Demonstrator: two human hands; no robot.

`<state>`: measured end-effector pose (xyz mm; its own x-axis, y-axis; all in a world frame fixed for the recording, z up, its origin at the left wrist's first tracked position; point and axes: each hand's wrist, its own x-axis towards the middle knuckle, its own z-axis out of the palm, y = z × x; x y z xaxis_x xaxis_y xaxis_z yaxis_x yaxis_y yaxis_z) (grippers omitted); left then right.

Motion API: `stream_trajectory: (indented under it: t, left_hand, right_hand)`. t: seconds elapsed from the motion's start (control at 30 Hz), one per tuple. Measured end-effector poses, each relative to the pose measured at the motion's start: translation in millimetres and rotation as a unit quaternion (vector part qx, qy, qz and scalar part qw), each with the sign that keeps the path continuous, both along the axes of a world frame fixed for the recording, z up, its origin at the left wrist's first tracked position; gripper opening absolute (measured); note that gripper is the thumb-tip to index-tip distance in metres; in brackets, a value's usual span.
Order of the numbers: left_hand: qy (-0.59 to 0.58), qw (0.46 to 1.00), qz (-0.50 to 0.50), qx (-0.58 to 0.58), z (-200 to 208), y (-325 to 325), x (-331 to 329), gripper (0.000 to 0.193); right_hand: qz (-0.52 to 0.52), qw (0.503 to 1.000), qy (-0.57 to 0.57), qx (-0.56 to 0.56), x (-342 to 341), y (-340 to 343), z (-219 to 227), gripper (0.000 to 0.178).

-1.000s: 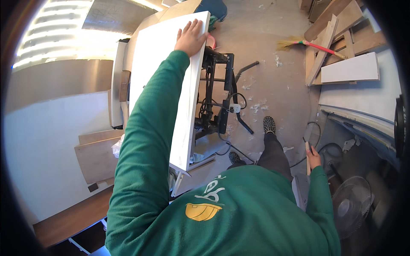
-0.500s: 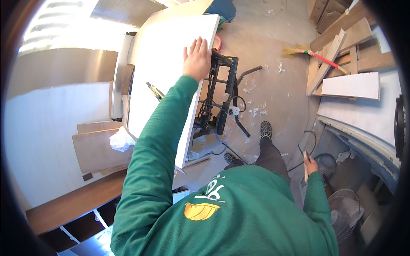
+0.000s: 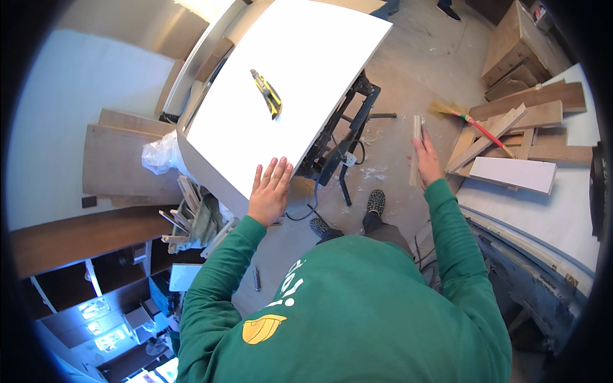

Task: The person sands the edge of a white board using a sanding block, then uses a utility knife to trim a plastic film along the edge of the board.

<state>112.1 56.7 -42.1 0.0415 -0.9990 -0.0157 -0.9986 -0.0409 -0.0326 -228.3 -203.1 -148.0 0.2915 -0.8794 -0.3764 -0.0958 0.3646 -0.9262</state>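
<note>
A large white board [image 3: 306, 70] lies on a dark metal stand [image 3: 351, 137]. My left hand [image 3: 270, 193] rests on the board's near corner, palm down with fingers stretched. Farther up the board lies a yellow and black utility knife [image 3: 266, 94], apart from my hand. To the right of the board, over the floor, my right hand [image 3: 428, 159] is closed around a thin, pale wooden strip [image 3: 416, 150] held upright. Part of the strip is hidden behind the fingers.
At the right, wooden offcuts [image 3: 543, 118] are piled with a red-handled broom [image 3: 488, 135] and a white panel piece [image 3: 514, 174]. A plastic bag [image 3: 159, 153] hangs beside the board. A cable [image 3: 313, 207] trails near my feet. Another person's shoe [image 3: 449, 11] shows at the top.
My left hand has moved from the board's far right edge to its near corner. My right hand has risen forward from low beside my body, still holding the wooden strip.
</note>
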Motion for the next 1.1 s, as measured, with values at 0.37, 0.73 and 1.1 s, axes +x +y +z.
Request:
stream_trajectory:
  t: [0.37,0.73,1.1]
  left_hand:
    - [0.179,0.979,0.04,-0.086,15,91,47,0.047]
    - [0.21,0.914,0.27,-0.216,-24,-46,124,0.045]
    - [0.119,0.94,0.298,-0.112,-36,-53,124,0.062]
  right_hand:
    - [0.045,0.945,0.065,-0.316,142,-8,64,0.074]
    - [0.079,0.91,0.251,-0.321,163,-25,48,0.073]
    - [0.198,0.913,0.16,-0.318,170,163,42,0.077]
